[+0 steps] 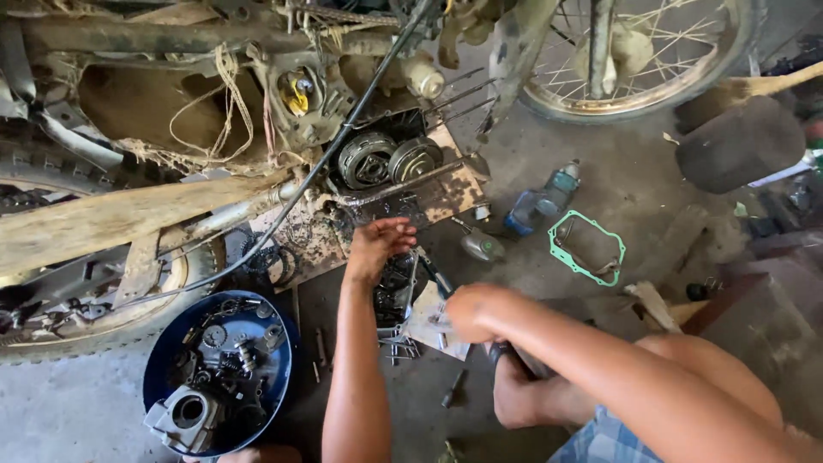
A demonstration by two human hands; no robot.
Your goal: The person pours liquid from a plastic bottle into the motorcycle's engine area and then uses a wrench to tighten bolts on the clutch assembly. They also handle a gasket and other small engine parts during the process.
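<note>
Round basin (pixel 161 360) deep blue with grey and black metal parts inside, gasket (pixel 586 249) bright green against the grey, oil-stained floor (pixel 634 189), plastic bottle (pixel 540 204) blue with a grey cap, shorts (pixel 600 439) blue-and-white checked, engine casing (pixel 396 287) blackened and greasy, plank (pixel 103 219) pale brown.

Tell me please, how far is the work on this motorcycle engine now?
Done: clutch side is open, removed parts lie in the round blue basin. In hand: left hand steadies the dark metal engine casing; blurred right hand works beside it. Left: the green outline gasket lies unfitted on the floor.
</note>
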